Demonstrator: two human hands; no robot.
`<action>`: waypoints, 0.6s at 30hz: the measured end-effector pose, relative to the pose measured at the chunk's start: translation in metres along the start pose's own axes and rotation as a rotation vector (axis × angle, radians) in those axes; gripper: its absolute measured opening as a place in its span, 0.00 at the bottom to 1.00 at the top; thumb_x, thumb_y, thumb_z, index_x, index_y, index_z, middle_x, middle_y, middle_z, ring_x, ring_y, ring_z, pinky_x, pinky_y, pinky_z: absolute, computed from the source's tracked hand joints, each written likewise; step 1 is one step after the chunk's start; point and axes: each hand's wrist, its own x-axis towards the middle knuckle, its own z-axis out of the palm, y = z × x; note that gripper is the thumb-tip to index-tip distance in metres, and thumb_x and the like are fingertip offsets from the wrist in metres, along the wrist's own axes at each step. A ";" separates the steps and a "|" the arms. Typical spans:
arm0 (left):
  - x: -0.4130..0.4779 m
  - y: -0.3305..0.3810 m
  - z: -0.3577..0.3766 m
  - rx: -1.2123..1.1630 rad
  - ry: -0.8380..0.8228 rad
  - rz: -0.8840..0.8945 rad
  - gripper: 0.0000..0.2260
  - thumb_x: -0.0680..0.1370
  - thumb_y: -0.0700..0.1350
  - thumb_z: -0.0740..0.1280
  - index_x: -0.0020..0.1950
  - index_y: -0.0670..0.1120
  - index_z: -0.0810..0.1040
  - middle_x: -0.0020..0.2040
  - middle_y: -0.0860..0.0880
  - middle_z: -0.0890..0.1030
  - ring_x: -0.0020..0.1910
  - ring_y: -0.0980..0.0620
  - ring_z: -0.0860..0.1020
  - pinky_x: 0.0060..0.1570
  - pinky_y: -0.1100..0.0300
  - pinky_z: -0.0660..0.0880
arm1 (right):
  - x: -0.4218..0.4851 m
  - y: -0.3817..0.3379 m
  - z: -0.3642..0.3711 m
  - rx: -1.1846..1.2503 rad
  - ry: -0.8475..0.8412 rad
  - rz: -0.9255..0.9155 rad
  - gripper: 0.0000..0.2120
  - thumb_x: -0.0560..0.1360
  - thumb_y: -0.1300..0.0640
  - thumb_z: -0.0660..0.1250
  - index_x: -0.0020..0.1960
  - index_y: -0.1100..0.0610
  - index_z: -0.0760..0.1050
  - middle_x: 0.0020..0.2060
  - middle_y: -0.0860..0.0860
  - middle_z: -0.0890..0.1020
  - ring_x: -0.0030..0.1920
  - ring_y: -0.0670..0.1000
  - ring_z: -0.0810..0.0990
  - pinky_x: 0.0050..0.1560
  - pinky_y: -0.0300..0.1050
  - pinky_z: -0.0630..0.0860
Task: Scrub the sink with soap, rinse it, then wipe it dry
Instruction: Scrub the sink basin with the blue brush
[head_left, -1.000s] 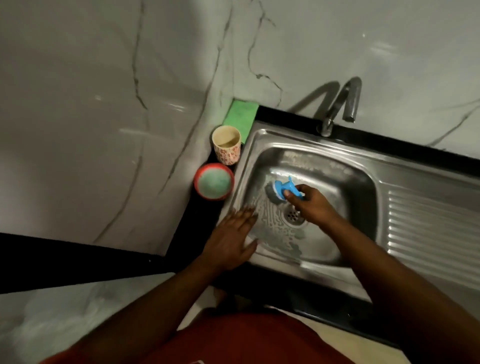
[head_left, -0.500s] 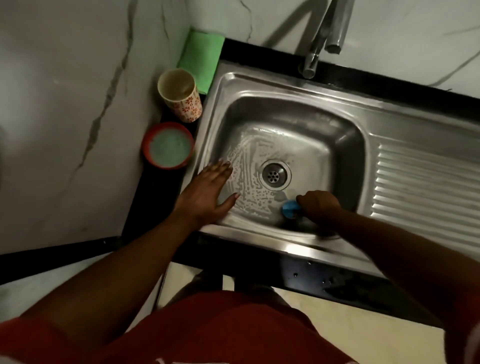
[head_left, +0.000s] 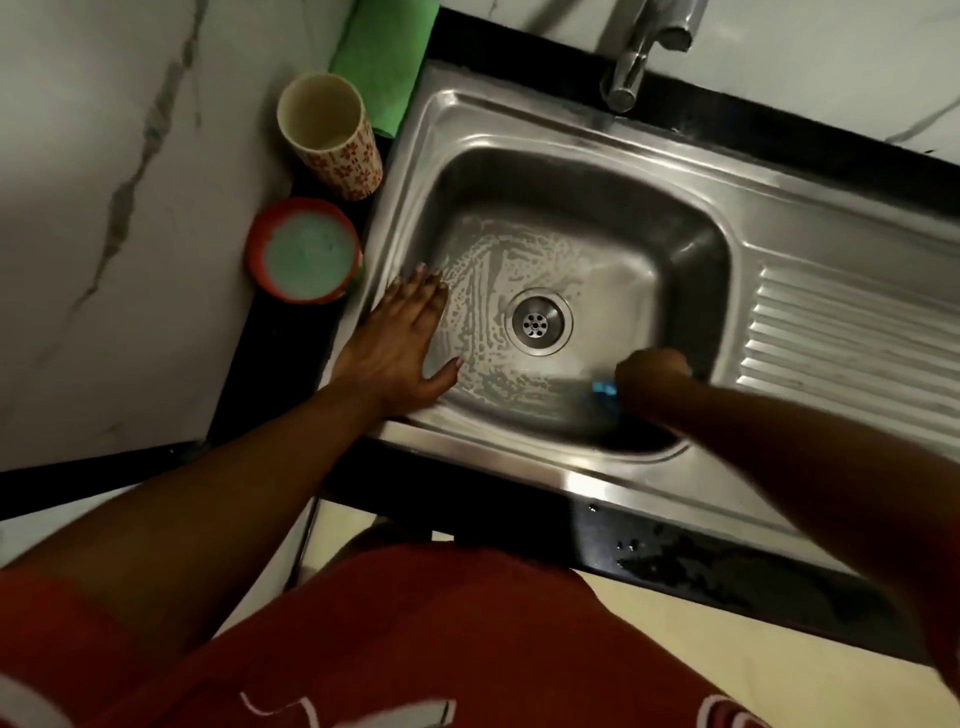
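Observation:
The steel sink (head_left: 519, 130) has soap foam streaked across its basin floor around the drain (head_left: 537, 322). My right hand (head_left: 652, 376) grips a blue-handled scrubber (head_left: 602, 389) against the basin's near right side; the scrubbing head is blurred and mostly hidden. My left hand (head_left: 402, 345) rests flat with straight fingers on the sink's left rim, its thumb over the basin edge. The tap (head_left: 641, 47) stands at the back, with no water running.
A red bowl of soapy green liquid (head_left: 304, 249) and a floral cup (head_left: 330, 135) stand left of the sink. A green cloth (head_left: 382, 57) lies behind them by the wall. The ribbed drainboard (head_left: 852, 343) extends right. Water drops lie on the black counter edge (head_left: 649, 545).
My right hand has carried the scrubber from the basin's far left, past the drain, to the near right side. The left hand has stayed on the rim. The camera has tilted down.

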 end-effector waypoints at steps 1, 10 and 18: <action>0.001 0.000 0.000 0.012 -0.009 -0.003 0.43 0.78 0.66 0.52 0.83 0.36 0.56 0.84 0.39 0.54 0.85 0.42 0.49 0.83 0.45 0.48 | 0.010 0.011 -0.010 -0.024 0.059 0.040 0.15 0.80 0.49 0.64 0.62 0.54 0.80 0.62 0.52 0.81 0.62 0.56 0.80 0.57 0.51 0.78; 0.003 -0.004 0.005 0.053 -0.034 -0.009 0.44 0.78 0.66 0.52 0.84 0.37 0.53 0.85 0.40 0.52 0.85 0.44 0.47 0.83 0.45 0.47 | 0.005 0.021 -0.011 -0.032 0.071 -0.005 0.16 0.80 0.46 0.64 0.61 0.54 0.81 0.59 0.52 0.82 0.59 0.56 0.82 0.57 0.50 0.80; 0.006 -0.006 0.007 0.066 -0.041 0.013 0.44 0.78 0.66 0.52 0.84 0.37 0.53 0.85 0.40 0.52 0.85 0.44 0.48 0.83 0.45 0.48 | 0.032 0.018 -0.027 -0.095 0.145 0.072 0.13 0.80 0.55 0.64 0.61 0.56 0.80 0.60 0.53 0.82 0.61 0.58 0.81 0.56 0.53 0.77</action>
